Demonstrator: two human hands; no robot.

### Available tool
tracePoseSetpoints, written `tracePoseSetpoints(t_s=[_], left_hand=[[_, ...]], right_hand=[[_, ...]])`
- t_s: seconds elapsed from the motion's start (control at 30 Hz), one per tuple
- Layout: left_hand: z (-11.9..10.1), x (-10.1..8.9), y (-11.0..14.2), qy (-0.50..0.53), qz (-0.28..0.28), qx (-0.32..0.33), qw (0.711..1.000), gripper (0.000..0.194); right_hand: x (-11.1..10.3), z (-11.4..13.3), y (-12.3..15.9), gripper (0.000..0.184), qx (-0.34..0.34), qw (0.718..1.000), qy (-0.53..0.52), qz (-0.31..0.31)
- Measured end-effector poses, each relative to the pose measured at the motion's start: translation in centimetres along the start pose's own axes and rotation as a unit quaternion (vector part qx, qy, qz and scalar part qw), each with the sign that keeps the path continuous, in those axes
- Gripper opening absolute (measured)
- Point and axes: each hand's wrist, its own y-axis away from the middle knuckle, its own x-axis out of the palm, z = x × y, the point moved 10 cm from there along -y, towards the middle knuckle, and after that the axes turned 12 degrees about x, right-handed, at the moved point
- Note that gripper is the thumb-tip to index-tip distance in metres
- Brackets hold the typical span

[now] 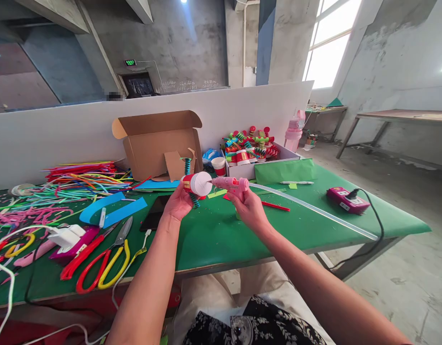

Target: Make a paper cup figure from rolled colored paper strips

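My left hand [178, 202] is closed around a red and white paper cup [200, 184] lying on its side, its white round end turned to the right. Coiled dark-green springs [187, 166] stick out above and below the cup. In my right hand [250, 207] is a pink hot glue gun [228, 183], gripped by its handle. The gun's nozzle points left at the cup's white end, very close to it; whether they touch I cannot tell. A long clear glue stick [314, 211] runs out of the gun's back towards the right.
Scissors [116, 249], a phone [155, 213] and a purple power strip [73, 245] lie at left, before piled pipe cleaners [80, 184]. Behind stand a cardboard box [159, 148], stacked cups [218, 166] and a tray [242, 171] of finished figures. Another power block [347, 199] sits right.
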Motion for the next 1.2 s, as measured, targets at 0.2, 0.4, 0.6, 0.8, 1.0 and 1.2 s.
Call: tracePoseSetpoints(t_s=[0.2, 0.4, 0.6, 0.8, 1.0, 1.2], left_hand=[[0.0, 0.0, 0.0, -0.015, 0.002, 0.006, 1.000, 0.040], [0.0, -0.2, -0.1, -0.009, -0.003, 0.008, 1.000, 0.033], [0.0, -0.1, 0.0, -0.003, -0.001, 0.006, 1.000, 0.032], [0.0, 0.3, 0.0, 0.006, 0.016, 0.005, 1.000, 0.027], [0.3, 0.1, -0.1, 0.011, 0.018, -0.005, 1.000, 0.037], [0.3, 0.0, -0.2, -0.003, 0.029, 0.000, 1.000, 0.037]], right_hand=[[0.2, -0.5, 0.3, 0.030, 0.011, 1.000, 0.004, 0.016], [0.3, -0.6, 0.5, 0.030, 0.008, 1.000, 0.021, 0.016], [0.2, -0.9, 0.5, 0.030, 0.017, 1.000, 0.015, 0.012], [0.4, -1.1, 0.7, 0.030, 0.018, 1.000, 0.009, 0.021], [-0.3, -0.7, 0.4, 0.030, 0.021, 0.999, -0.027, -0.004], [0.0, -0.2, -0.1, 0.031, 0.013, 1.000, -0.018, -0.008]])
